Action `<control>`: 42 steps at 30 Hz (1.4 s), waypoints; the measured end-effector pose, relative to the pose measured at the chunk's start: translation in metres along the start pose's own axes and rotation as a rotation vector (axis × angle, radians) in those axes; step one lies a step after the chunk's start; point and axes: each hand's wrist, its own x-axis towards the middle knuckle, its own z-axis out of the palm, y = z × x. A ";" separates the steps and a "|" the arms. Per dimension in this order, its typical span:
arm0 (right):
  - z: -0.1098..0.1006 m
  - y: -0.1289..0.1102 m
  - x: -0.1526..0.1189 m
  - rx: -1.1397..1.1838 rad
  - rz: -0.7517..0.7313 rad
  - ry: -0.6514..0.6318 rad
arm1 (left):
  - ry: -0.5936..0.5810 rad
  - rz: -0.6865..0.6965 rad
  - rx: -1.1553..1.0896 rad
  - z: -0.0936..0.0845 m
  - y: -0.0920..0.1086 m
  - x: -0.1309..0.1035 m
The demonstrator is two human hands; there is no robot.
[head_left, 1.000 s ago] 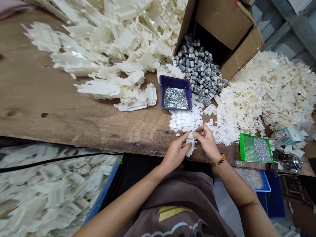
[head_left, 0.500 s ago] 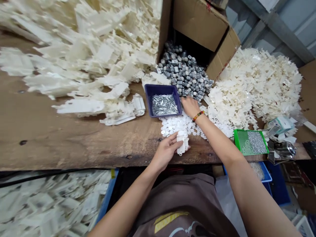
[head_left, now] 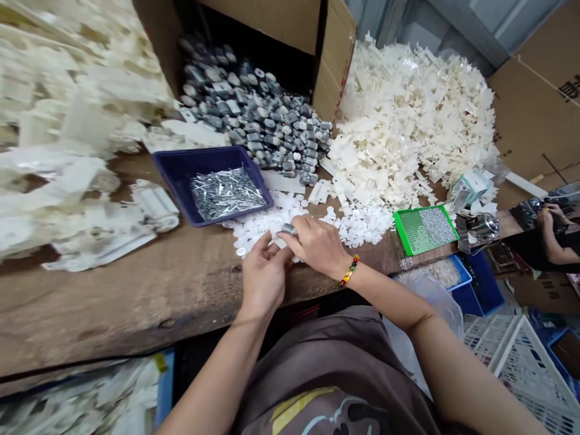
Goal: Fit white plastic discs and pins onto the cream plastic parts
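My right hand [head_left: 319, 243], with a beaded bracelet at its wrist, pinches a small grey cylindrical piece [head_left: 288, 229]. Close against it, my left hand [head_left: 265, 275] is curled around a white plastic piece [head_left: 280, 241], most of which the fingers hide. Both hands meet over the front part of the wooden bench [head_left: 194, 290]. Just beyond them lie many white plastic discs [head_left: 290, 207]. A dark blue tray [head_left: 181, 175] of thin metal pins [head_left: 226, 192] stands to the left. More grey cylindrical pieces [head_left: 272, 130] are heaped behind.
An open cardboard box [head_left: 338, 60] stands behind the grey heap. White plastic parts are piled at left [head_left: 81, 109] and right [head_left: 399, 121]. A green tray [head_left: 423, 232] of small metal bits sits at the bench's right edge. Another person's hand [head_left: 548, 217] shows far right.
My right hand has come back from the grey heap with a grey piece and met my left hand. The view has turned to the right and nearer.
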 end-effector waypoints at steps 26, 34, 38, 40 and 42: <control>-0.015 0.055 0.034 0.155 0.230 -0.203 | -0.218 -0.214 0.050 -0.024 0.007 -0.006; 0.021 0.082 0.101 -0.163 0.188 -0.319 | -0.240 -0.275 -0.005 -0.014 0.012 -0.012; 0.012 0.087 0.098 -0.087 0.313 -0.252 | -0.248 -0.228 0.013 -0.016 0.011 -0.010; -0.002 0.085 0.085 0.059 0.346 -0.180 | -0.235 -0.208 0.008 -0.016 0.010 -0.007; -0.017 0.071 0.062 0.244 0.282 -0.167 | -0.210 -0.193 0.005 -0.015 0.007 -0.004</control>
